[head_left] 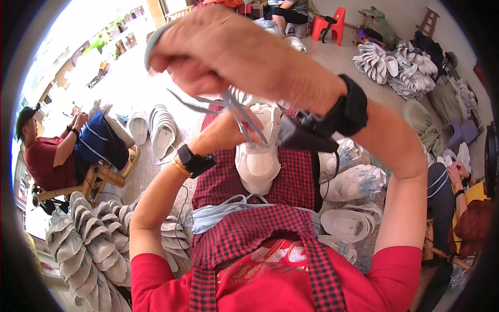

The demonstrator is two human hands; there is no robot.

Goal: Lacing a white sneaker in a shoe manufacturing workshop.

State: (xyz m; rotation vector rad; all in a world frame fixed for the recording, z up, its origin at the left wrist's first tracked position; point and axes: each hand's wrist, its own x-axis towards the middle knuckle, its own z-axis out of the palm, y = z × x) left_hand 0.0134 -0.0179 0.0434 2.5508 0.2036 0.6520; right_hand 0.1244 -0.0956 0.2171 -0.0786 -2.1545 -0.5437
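A white sneaker point(258, 156) rests on my lap, over the red-and-black checked apron. Grey-blue shoelace point(240, 115) rises in loops from its upper part. At the sneaker's left side, my left hand point(235, 127) has its fingers bent in among the lace loops, closed on the lace. Raised high above the shoe, my right hand point(205, 52) is blurred by motion. Its fingers are curled, and a grey-green strand of lace shows along its outer edge. The right hand and forearm hide part of the shoe's far end. A bundle of light blue laces point(228, 221) lies across my waist.
More white sneakers point(356, 182) and uppers lie close on my right. Stacked uppers point(86, 244) stand at my left, with others point(162, 130) ahead. A seated person point(52, 156) works at left, another point(465, 208) at right. A red chair point(330, 26) stands far off.
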